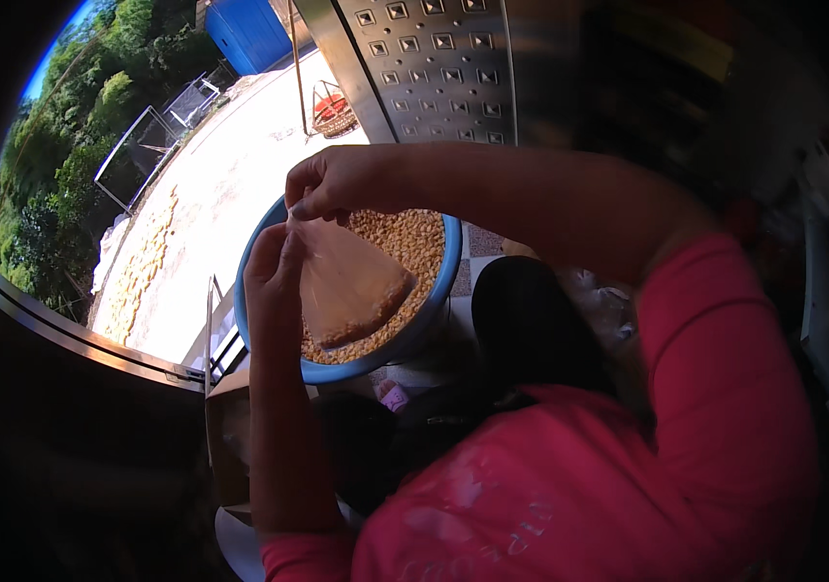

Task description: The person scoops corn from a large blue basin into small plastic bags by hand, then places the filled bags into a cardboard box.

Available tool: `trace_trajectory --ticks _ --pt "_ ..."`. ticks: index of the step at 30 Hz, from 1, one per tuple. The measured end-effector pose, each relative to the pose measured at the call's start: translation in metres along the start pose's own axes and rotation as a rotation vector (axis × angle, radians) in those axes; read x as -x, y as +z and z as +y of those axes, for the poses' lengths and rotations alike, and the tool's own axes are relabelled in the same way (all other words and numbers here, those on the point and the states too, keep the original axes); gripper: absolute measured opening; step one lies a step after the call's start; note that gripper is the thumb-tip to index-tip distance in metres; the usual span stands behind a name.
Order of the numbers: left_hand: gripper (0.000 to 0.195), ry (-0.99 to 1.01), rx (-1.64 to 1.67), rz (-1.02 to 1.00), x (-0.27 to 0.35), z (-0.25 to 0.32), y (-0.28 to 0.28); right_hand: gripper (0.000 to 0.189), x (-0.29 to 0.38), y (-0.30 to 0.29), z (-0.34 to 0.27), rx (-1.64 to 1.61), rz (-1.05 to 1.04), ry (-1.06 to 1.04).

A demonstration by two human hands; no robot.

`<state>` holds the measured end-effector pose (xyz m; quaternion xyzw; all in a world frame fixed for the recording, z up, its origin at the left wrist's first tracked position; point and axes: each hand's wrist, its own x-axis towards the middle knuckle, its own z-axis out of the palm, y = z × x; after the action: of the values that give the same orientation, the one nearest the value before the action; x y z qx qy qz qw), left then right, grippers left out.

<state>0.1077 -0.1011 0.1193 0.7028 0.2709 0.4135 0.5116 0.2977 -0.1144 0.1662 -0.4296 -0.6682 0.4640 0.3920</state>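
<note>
A clear plastic bag (pixel 345 276) hangs at a tilt over a blue round tub (pixel 453 258). Its lower end holds a layer of corn kernels, and its upper end is gathered to a narrow neck. My left hand (pixel 274 256) pinches the neck on the near side between thumb and fingers. Just beyond it, my right hand (pixel 318 183) grips the top of the same neck. Loose yellow corn kernels (pixel 414 233) fill much of the tub beneath the bag. The bag hides part of them, and whether its bottom touches the kernels I cannot tell.
An embossed metal door (pixel 432 73) stands beyond the tub. Outside the doorway, corn cobs (pixel 141 269) lie on bright ground near a wicker basket (pixel 334 116). A cardboard box (pixel 229 422) is by my left forearm. My knee (pixel 523 313) is close to the tub's right side.
</note>
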Motion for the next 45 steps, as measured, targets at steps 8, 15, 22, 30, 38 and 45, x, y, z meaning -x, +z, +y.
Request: trace_trajectory --ticks 8,15,22,30,38,45 --pt "0.024 0.121 -0.196 -0.100 -0.043 0.018 0.071 0.029 0.059 -0.048 -0.047 -0.297 0.412 0.163" --pt "0.024 0.158 -0.411 -0.276 -0.057 -0.002 0.123 0.018 0.127 -0.115 -0.004 -0.418 0.542 0.103" --pt "0.019 -0.013 -0.411 -0.194 -0.035 -0.049 0.069 0.010 0.220 -0.142 0.074 -0.411 0.500 0.155" --pt "0.017 -0.198 -0.372 -0.053 -0.005 -0.071 0.014 0.006 0.339 -0.125 0.169 -0.528 0.539 0.429" --pt "0.016 -0.288 -0.322 -0.081 0.029 -0.106 -0.017 0.002 0.404 -0.047 0.324 0.443 -0.015 0.993" --pt "0.013 -0.276 -0.323 -0.073 0.051 -0.112 -0.039 0.005 0.396 -0.060 0.292 0.192 -0.039 0.914"
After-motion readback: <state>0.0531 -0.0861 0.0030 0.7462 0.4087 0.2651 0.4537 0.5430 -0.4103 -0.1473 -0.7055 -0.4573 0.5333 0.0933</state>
